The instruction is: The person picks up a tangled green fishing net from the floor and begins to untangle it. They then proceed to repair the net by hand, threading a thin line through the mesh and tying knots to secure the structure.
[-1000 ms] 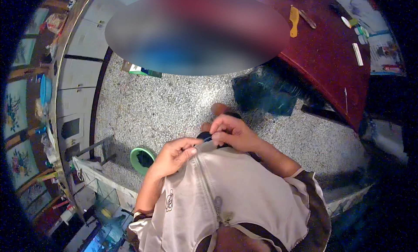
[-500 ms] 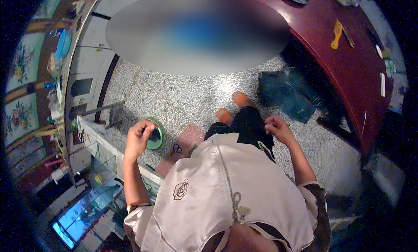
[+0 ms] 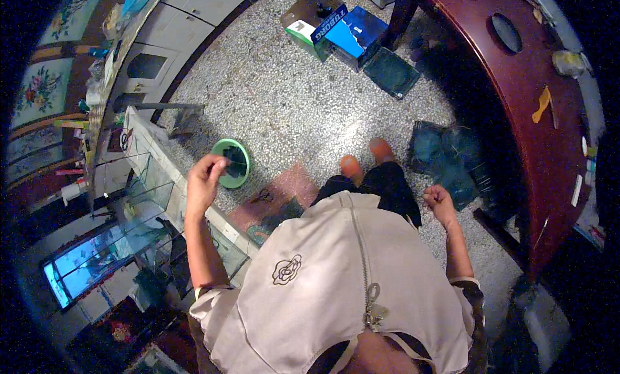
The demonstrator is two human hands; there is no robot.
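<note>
At the left, my left hand (image 3: 205, 180) is raised with thumb and fingers pinched together; what sits in the pinch, if anything, is too small to make out. Just beyond it, a light green plastic basin (image 3: 245, 155) holds dark material. My right hand (image 3: 441, 203) is beside my right knee with curled fingers, their contents hidden. Dark, see-through plastic bags (image 3: 442, 154) lie on the floor beyond that hand. Between the basin and my legs is a pink sheet (image 3: 294, 180), with dark-handled scissors (image 3: 263, 194) and dark cloth-like material (image 3: 284, 212) on it.
A dark red table (image 3: 510, 115) curves along the right, bearing a yellow comb-like tool (image 3: 542, 104) and a dark oval tray (image 3: 505, 33). Ahead on the speckled floor stand an open carton (image 3: 298, 13), a blue box (image 3: 370, 26) and a dark flat package (image 3: 391, 73). A glass-sided cabinet (image 3: 150, 187) borders the left.
My view has shifted, and the cartons ahead now show where a blur was. My right hand has moved outward from my knee. My left hand has drawn slightly back from the basin, still pinched.
</note>
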